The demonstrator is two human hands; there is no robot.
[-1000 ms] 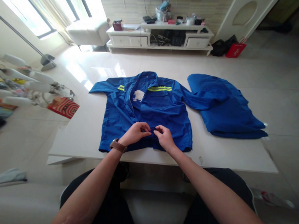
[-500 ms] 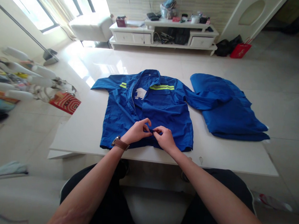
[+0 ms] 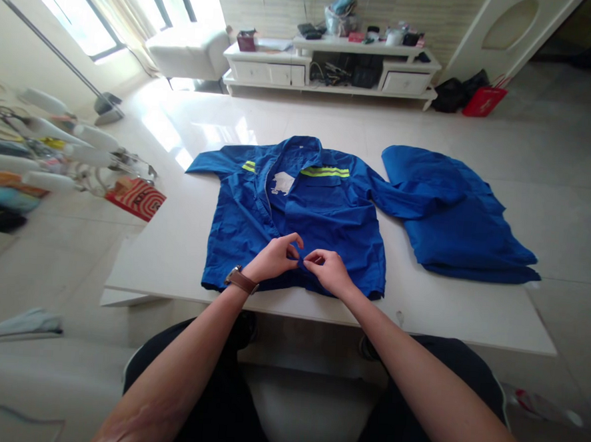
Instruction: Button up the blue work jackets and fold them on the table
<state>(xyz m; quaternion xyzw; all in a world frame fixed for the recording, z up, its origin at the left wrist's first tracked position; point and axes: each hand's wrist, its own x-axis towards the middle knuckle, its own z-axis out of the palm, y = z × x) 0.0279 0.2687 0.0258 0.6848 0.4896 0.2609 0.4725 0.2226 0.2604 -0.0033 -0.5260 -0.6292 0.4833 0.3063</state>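
Note:
A blue work jacket with yellow-green stripes lies spread on a white table, collar at the far side. Its front is partly open, showing a white print inside. Near the lower middle of the front, my left hand pinches the jacket's edge between thumb and fingers. Close beside it, my right hand pinches the same edge from the right. The small part between the fingertips is too tiny to make out. A brown-strapped watch is on my left wrist.
Folded blue cloth lies on the table's right, under the jacket's sleeve. At left stand thread cones and a red patterned box. A white TV cabinet and a red bag are at the back.
The view has shifted slightly, so the scene sits a little further right. Both hands keep their pinch on the jacket's front edge, with only small finger movement.

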